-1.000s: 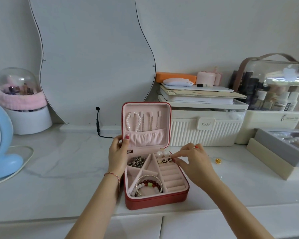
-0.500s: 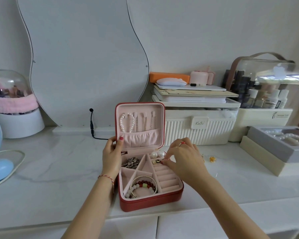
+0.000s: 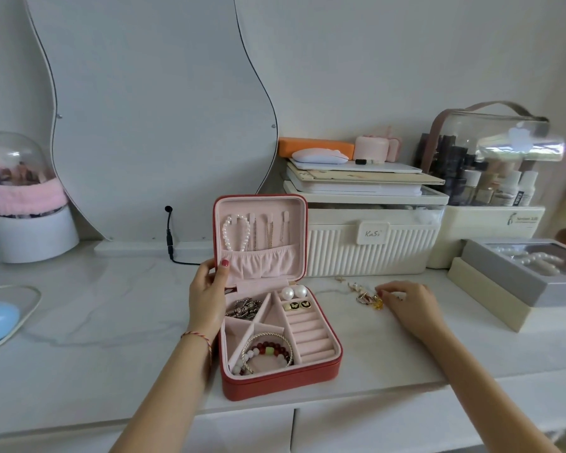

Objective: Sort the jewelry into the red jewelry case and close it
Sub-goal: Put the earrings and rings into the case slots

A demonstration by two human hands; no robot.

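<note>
Case: red jewelry case (image 3: 280, 384), square, pink-lined, lid open and upright, on the white counter.
Lid interior: pearl strand (image 3: 236, 232) and thin chains (image 3: 270, 233) hang from tabs above a gathered pocket.
Base, rear left: silver chain piece (image 3: 245, 308).
Base, front left: bracelets (image 3: 268, 353), red, white and green beads plus gold bangle.
Ring rolls, rear: two pearl studs (image 3: 294, 292); two black-and-gold butterfly studs (image 3: 299, 305).
Outside: small gold pieces (image 3: 368, 297), loose on counter right of case.

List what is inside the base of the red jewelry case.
In the red jewelry case: two pearl studs and two black butterfly studs in the ring rolls, silver pieces top left, beaded bracelets in front. The left hand covers the left edge.
</note>
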